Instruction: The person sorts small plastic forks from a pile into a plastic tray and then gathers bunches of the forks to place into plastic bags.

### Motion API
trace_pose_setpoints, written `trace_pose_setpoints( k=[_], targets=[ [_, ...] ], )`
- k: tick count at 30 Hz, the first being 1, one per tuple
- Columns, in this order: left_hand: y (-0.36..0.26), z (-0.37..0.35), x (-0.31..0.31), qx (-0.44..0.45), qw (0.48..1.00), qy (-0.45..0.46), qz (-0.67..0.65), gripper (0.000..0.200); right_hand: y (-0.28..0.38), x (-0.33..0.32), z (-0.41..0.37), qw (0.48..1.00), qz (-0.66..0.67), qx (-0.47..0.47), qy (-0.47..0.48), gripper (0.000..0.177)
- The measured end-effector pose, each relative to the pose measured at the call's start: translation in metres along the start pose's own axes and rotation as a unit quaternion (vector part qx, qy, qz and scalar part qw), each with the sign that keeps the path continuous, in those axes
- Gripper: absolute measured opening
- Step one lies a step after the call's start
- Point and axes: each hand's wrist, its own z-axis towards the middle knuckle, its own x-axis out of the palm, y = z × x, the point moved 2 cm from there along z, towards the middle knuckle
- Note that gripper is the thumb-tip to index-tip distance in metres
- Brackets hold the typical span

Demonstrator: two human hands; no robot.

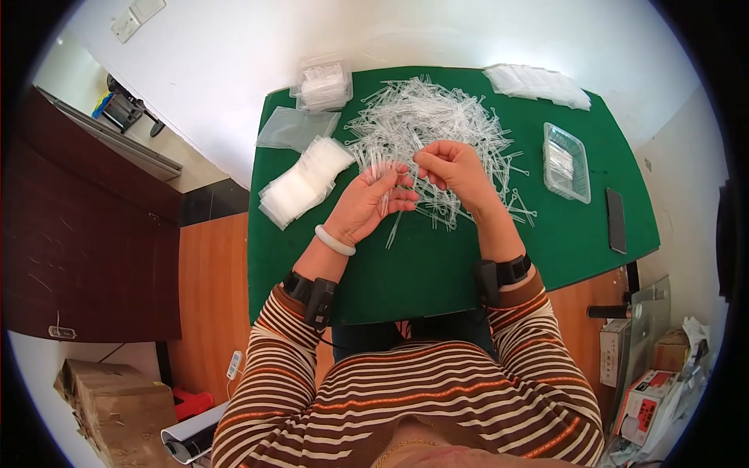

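Note:
A large heap of clear plastic sticks (445, 117) with small looped ends lies on the green tabletop (390, 281). In front of the heap, my left hand (374, 199) holds a small bundle of these sticks between thumb and fingers, with the palm turned up. Close to its right, my right hand (451, 171) is closed in a pinch at the heap's near side. A thin clear stick seems to be at its fingertips, though the tip is hard to make out.
Left of the heap are stacked clear bags (308, 179), a flat plastic sheet (296, 129) and a filled clear box (324, 86). On the right are a clear tray (566, 164) with sticks, a phone (615, 221) and more white bags (538, 84).

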Motion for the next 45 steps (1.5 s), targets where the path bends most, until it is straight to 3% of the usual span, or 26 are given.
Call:
trace_pose_setpoints(
  k=[2,5,8,12,16,25,29,37,40,45],
  targets=[
    [0.000,-0.001,-0.003,-0.007,1.000,0.010,0.004,0.024,-0.006,0.004,0.001,1.000,-0.002,-0.007,-0.010,0.017],
    [0.001,0.002,-0.011,-0.013,0.994,0.106,0.021,0.022,-0.008,0.010,0.002,0.999,-0.007,-0.023,-0.030,0.017],
    [0.006,0.002,-0.015,-0.033,0.992,0.119,0.006,0.021,-0.005,0.014,0.002,0.991,-0.024,-0.130,-0.029,0.018],
    [0.006,-0.003,-0.012,-0.067,0.986,0.154,0.017,0.020,-0.002,0.016,-0.003,0.998,-0.005,-0.040,0.051,0.018],
    [0.006,-0.005,-0.009,-0.083,0.981,0.176,0.021,0.022,-0.001,0.014,-0.005,0.996,0.027,-0.010,0.089,0.018],
    [0.006,-0.009,-0.005,-0.091,0.980,0.179,-0.004,0.032,0.009,0.019,-0.010,0.999,0.019,-0.019,0.047,0.018],
    [0.009,-0.010,-0.004,-0.102,0.977,0.189,0.003,0.033,0.001,0.019,-0.008,0.997,-0.022,0.011,0.073,0.022],
    [0.004,-0.009,-0.002,-0.105,0.974,0.196,-0.041,0.033,0.000,0.014,-0.003,0.996,0.015,-0.029,0.084,0.046],
    [0.003,-0.008,-0.005,-0.090,0.977,0.190,-0.040,0.034,-0.002,0.010,0.000,0.999,0.032,-0.035,0.006,0.061],
    [0.004,-0.006,-0.009,-0.068,0.980,0.182,-0.048,0.029,-0.005,0.008,0.001,0.999,0.040,-0.017,-0.015,0.069]
  ],
)
